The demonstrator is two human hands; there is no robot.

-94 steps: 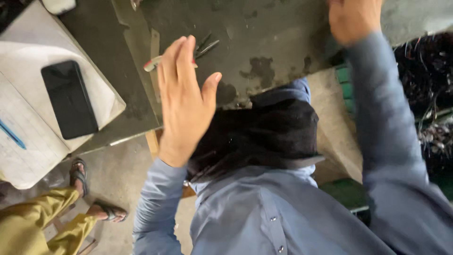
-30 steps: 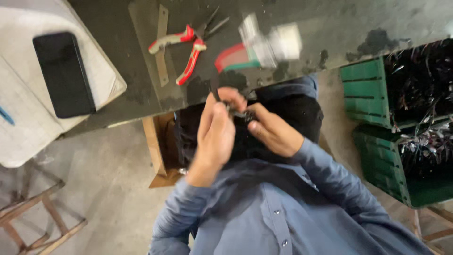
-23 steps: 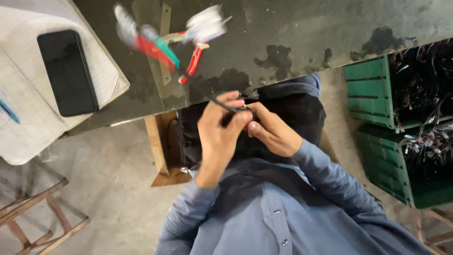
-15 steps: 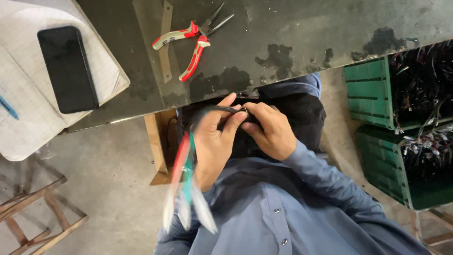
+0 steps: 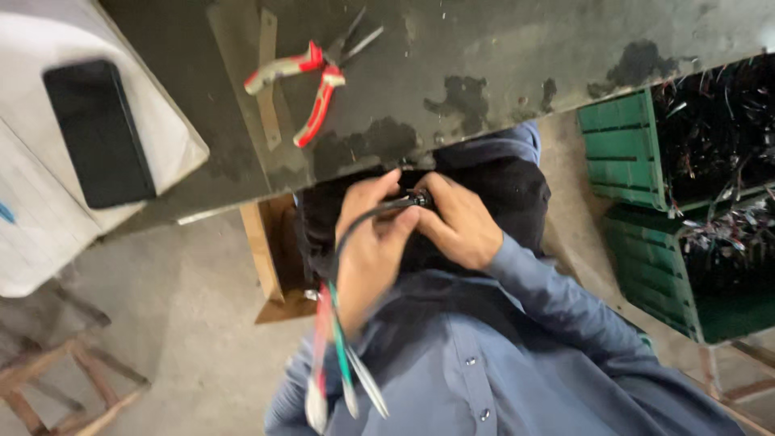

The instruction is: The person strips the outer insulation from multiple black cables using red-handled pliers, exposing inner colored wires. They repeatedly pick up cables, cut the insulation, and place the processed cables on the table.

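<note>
Both hands meet just under the table edge, over the lap: left hand (image 5: 367, 250) closed around a thin black cable (image 5: 363, 222), right hand (image 5: 456, 222) pinching its small dark end piece (image 5: 418, 198). Cable loops down past the left wrist and splits into red, green and white leads (image 5: 339, 363), blurred, with pale tips. Table (image 5: 500, 48) is dark, scuffed, with worn patches. On it lie red-handled pliers (image 5: 311, 85) beside a flat wooden strip (image 5: 268, 77). A black phone (image 5: 98, 133) rests on a white pad, left. Two green slatted plastic crates (image 5: 626, 149) at right hold tangled black wires (image 5: 718, 121). Blue buttoned shirt (image 5: 484, 363) fills the foreground.
</note>
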